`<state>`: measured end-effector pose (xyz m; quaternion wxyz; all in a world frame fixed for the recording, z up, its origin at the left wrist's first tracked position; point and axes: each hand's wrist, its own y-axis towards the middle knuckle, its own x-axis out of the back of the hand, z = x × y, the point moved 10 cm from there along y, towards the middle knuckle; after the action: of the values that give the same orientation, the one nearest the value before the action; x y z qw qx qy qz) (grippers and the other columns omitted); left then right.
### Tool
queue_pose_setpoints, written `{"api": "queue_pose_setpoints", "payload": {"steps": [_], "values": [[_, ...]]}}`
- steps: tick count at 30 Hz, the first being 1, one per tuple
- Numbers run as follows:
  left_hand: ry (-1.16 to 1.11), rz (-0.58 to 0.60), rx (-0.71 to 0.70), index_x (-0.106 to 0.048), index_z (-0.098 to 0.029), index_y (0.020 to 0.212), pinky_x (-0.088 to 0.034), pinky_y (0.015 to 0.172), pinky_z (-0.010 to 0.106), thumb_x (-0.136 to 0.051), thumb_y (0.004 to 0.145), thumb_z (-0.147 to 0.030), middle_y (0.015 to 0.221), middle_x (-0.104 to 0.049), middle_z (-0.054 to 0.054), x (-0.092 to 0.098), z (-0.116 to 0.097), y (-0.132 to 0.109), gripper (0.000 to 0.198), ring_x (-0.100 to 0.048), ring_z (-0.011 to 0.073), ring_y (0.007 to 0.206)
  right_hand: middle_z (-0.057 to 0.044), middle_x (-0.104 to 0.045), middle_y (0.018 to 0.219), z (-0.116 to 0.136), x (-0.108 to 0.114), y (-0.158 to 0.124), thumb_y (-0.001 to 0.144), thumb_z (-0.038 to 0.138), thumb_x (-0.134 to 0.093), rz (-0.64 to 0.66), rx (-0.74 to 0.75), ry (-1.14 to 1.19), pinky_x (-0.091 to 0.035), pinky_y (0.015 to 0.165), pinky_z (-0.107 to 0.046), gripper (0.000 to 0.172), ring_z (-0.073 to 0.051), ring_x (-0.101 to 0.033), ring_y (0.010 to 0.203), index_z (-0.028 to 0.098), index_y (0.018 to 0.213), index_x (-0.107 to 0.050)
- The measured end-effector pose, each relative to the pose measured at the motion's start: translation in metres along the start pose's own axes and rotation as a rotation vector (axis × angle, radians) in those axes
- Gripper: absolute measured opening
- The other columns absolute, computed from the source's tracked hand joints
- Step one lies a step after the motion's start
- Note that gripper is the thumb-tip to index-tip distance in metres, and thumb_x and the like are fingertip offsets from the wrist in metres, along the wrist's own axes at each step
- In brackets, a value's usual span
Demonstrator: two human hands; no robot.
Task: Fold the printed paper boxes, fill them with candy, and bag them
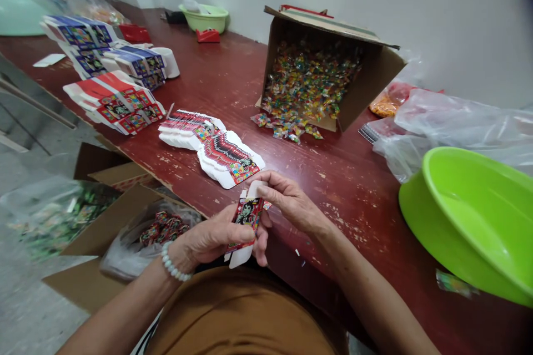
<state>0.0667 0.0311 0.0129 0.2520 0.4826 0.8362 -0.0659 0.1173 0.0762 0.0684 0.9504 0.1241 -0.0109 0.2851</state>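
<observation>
In my left hand [214, 236] is a small red printed carton [246, 215], gripped with the thumb across its front and the fingers behind. White end flaps stick out at its top and bottom. My right hand [289, 199] pinches the upper white flap between thumb and fingertips. Just beyond my hands, a fanned row of flattened red cartons [233, 161] lies on the dark red table [333, 177]. Farther back, a cardboard box [375, 86] on its side spills wrapped candies [287, 126] onto the tabletop. The inside of the held carton cannot be seen.
Banded carton stacks [125, 102] stand at the left, near a red tape dispenser [208, 36] and a pale green basin [210, 19]. A bright green basin [433, 216] and clear plastic bags [466, 122] are at right. Open cartons with bagged wrapped pieces [162, 227] sit below the table edge.
</observation>
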Motion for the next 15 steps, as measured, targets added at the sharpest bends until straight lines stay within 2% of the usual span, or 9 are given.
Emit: {"api": "queue_pose_setpoints", "payload": {"steps": [4, 8, 12, 15], "values": [[0.037, -0.004, -0.010, -0.054, -0.010, 0.117, -0.052, 0.082, 0.039, -0.076, 0.078, -0.042, 0.097, -0.065, 0.015, 0.001, 0.001, -0.002, 0.055, -0.068, 0.0265, 0.088, -0.003, -0.061, 0.103, 0.005, 0.006, -0.003, 0.095, 0.037, -0.061, -0.055, 0.047, 0.061, -0.047, 0.084, -0.021, 0.036, -0.007, -0.058, 0.089, 0.019, 0.125, -0.055], [0.005, -0.105, -0.020, -0.055, -0.011, 0.104, -0.055, 0.073, 0.035, -0.075, 0.081, -0.032, 0.085, -0.066, 0.010, 0.007, -0.003, -0.002, 0.037, -0.069, 0.0234, 0.075, -0.004, -0.063, 0.110, -0.001, 0.010, -0.008, 0.092, 0.035, -0.065, -0.070, 0.022, 0.146, -0.047, 0.091, -0.022, 0.037, -0.008, -0.059, 0.098, 0.020, 0.124, -0.055], [0.047, -0.227, -0.009, -0.056, -0.010, 0.096, -0.057, 0.066, 0.033, -0.078, 0.078, -0.034, 0.078, -0.066, 0.009, 0.018, -0.004, 0.000, 0.038, -0.068, 0.0224, 0.067, -0.006, -0.061, 0.115, -0.006, 0.007, -0.014, 0.090, 0.035, -0.066, -0.047, 0.016, 0.090, -0.047, 0.091, -0.025, 0.043, -0.011, -0.059, 0.102, 0.020, 0.129, -0.055], [0.004, -0.306, 0.010, -0.056, -0.010, 0.097, -0.056, 0.059, 0.032, -0.081, 0.074, -0.033, 0.074, -0.066, 0.009, 0.029, 0.002, 0.003, 0.041, -0.067, 0.0226, 0.060, -0.006, -0.061, 0.104, -0.014, 0.003, -0.016, 0.090, 0.042, -0.066, -0.049, -0.040, 0.033, -0.048, 0.081, -0.025, 0.038, -0.013, -0.058, 0.090, 0.020, 0.121, -0.062]]}}
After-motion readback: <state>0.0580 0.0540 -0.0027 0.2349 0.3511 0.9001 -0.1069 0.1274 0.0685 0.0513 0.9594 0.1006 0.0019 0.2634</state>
